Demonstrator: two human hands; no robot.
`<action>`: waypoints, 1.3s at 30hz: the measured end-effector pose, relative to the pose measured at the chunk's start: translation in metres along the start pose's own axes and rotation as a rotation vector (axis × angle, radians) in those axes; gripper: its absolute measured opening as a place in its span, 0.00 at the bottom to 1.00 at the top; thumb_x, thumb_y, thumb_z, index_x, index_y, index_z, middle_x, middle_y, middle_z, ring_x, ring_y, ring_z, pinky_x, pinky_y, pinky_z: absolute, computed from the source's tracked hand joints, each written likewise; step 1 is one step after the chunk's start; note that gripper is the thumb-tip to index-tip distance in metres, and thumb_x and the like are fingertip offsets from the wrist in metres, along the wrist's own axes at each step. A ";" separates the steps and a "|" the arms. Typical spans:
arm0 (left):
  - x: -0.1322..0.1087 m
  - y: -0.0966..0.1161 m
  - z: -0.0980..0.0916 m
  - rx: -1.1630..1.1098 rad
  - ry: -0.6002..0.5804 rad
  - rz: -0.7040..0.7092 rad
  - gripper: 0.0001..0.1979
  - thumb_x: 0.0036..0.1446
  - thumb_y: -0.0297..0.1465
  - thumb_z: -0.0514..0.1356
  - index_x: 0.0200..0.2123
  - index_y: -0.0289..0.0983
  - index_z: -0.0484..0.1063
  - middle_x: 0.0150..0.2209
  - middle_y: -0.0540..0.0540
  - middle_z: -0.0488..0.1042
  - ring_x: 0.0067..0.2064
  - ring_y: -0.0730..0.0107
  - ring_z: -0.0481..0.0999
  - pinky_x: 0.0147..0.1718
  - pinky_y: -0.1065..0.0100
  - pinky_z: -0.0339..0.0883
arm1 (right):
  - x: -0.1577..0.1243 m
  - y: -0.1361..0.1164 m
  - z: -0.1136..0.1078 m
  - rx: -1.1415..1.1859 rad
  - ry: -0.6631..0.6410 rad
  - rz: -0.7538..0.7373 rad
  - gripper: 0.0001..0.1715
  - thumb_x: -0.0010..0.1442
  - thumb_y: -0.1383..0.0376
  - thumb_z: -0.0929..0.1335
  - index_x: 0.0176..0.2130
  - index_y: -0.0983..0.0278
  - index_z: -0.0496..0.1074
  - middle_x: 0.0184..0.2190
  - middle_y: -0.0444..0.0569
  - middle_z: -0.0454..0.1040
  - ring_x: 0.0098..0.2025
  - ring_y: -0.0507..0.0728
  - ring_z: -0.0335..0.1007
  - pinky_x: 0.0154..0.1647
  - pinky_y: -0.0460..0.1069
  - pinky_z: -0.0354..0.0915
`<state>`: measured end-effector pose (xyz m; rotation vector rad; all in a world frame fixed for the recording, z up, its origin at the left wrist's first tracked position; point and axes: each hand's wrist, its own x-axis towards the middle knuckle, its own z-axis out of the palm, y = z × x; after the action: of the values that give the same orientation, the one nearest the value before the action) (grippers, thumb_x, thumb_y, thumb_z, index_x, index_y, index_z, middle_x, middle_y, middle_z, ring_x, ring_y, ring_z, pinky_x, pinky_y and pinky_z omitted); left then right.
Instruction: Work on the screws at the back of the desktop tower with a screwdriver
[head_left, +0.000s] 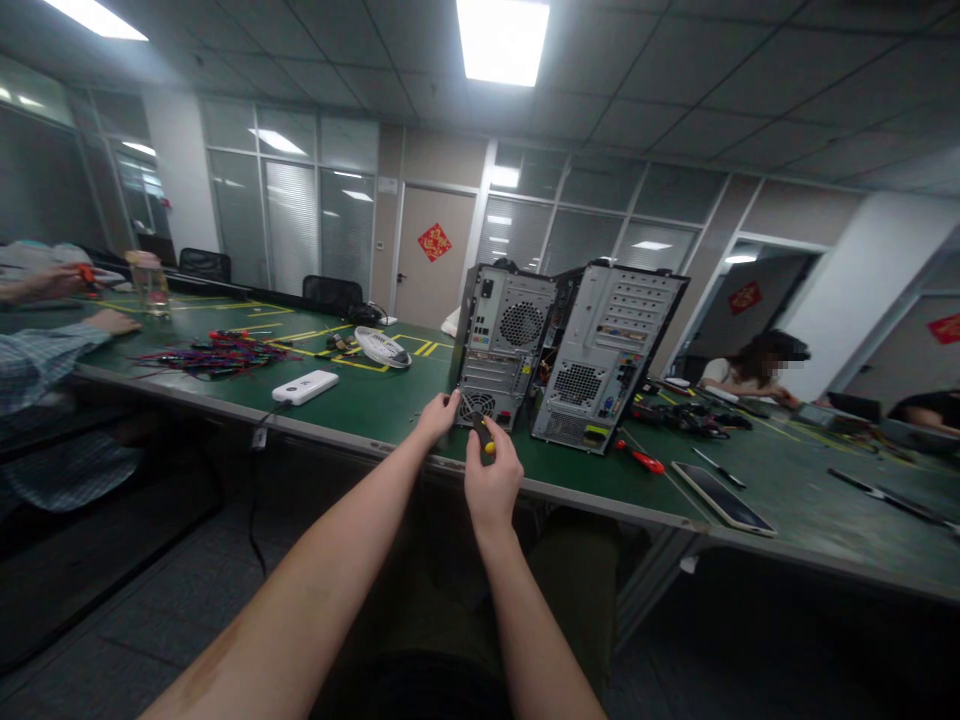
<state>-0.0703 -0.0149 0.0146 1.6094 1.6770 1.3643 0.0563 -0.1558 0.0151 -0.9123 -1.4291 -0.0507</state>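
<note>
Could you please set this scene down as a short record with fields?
right hand: holds a black-and-yellow tool at the back of the left computer tower
left hand: by that tower's lower left edge; contact unclear
right computer tower: upright, back facing the camera
right of towers: red-handled tool, phone
left of towers: white device, wire bundle
surface: green tabletop

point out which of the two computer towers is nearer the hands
The left-hand tower, with the round grille high on its back: the left hand and right hand are both by its lower end. The right-hand tower stands farther right.
</note>
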 end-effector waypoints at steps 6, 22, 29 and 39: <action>0.002 -0.002 0.002 -0.015 0.016 -0.001 0.26 0.68 0.51 0.49 0.46 0.36 0.76 0.50 0.35 0.80 0.53 0.54 0.78 0.52 0.63 0.66 | -0.007 0.006 0.001 0.016 -0.024 -0.038 0.18 0.69 0.62 0.65 0.54 0.66 0.76 0.51 0.57 0.79 0.53 0.60 0.76 0.56 0.55 0.71; 0.002 -0.002 0.001 -0.003 0.010 -0.006 0.27 0.68 0.51 0.49 0.44 0.36 0.76 0.49 0.35 0.81 0.52 0.55 0.78 0.51 0.63 0.66 | -0.009 0.005 0.003 0.000 -0.021 -0.065 0.19 0.70 0.62 0.65 0.55 0.66 0.76 0.51 0.58 0.79 0.53 0.60 0.76 0.57 0.56 0.71; 0.002 -0.002 0.000 0.006 -0.001 -0.005 0.26 0.68 0.50 0.49 0.43 0.36 0.76 0.49 0.35 0.80 0.53 0.54 0.78 0.52 0.64 0.66 | -0.005 0.001 0.004 -0.031 -0.050 -0.116 0.19 0.70 0.62 0.65 0.56 0.66 0.75 0.53 0.58 0.79 0.55 0.60 0.76 0.58 0.56 0.71; -0.004 0.003 -0.003 -0.076 0.049 0.052 0.18 0.69 0.42 0.53 0.48 0.35 0.73 0.51 0.35 0.79 0.53 0.55 0.78 0.54 0.61 0.67 | -0.002 0.001 0.002 -0.034 -0.096 -0.160 0.19 0.70 0.64 0.64 0.57 0.67 0.75 0.55 0.59 0.78 0.58 0.60 0.75 0.61 0.56 0.70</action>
<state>-0.0708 -0.0205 0.0170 1.5992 1.6015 1.4855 0.0546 -0.1549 0.0123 -0.8357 -1.5927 -0.1534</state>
